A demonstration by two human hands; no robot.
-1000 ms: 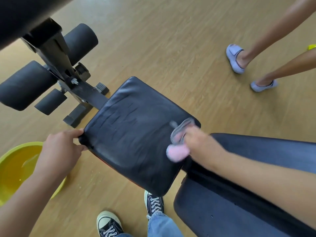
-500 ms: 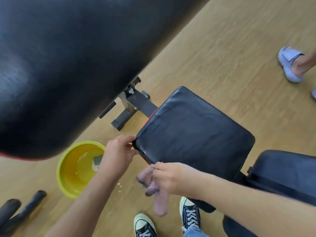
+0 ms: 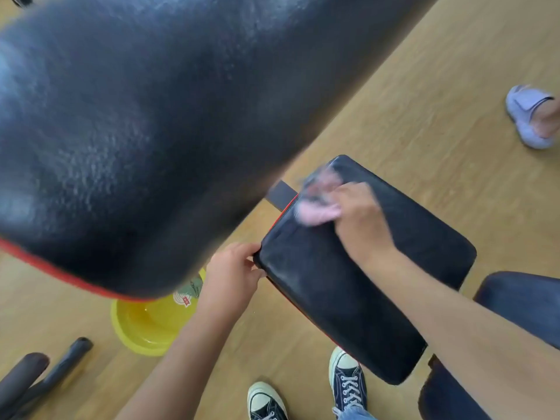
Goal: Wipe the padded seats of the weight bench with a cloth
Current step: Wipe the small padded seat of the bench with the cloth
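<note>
The right hand (image 3: 360, 219) is pressing a pink cloth (image 3: 316, 204) onto the far left corner of the seat pad (image 3: 378, 283), fingers closed over the bunched fabric. Half a second ago that hand was hanging off the near edge of the pad with the cloth dangling toward the floor; a second ago it was working the opposite corner by the back pad (image 3: 527, 298). So the cloth is now travelling back across the top, and the stroke is reaching the edge nearest the frame (image 3: 280, 194). The cloth is blurring with motion, so I cannot say for sure how much of it is lying flat on the vinyl.

The left hand (image 3: 233, 274) is gripping the pad's near left corner, thumb on top and fingers curled beneath, steadying it as it was in both earlier views.

A large black pad (image 3: 136, 131) with a red edge is filling the upper left, very close to the camera. Under it a yellow basin (image 3: 151, 325) is sitting on the wooden floor (image 3: 424, 86), partly hidden.

Judging by this, the seat pad is getting a second pass, while the back pad and the big pad overhead may be waiting their turn.
</note>
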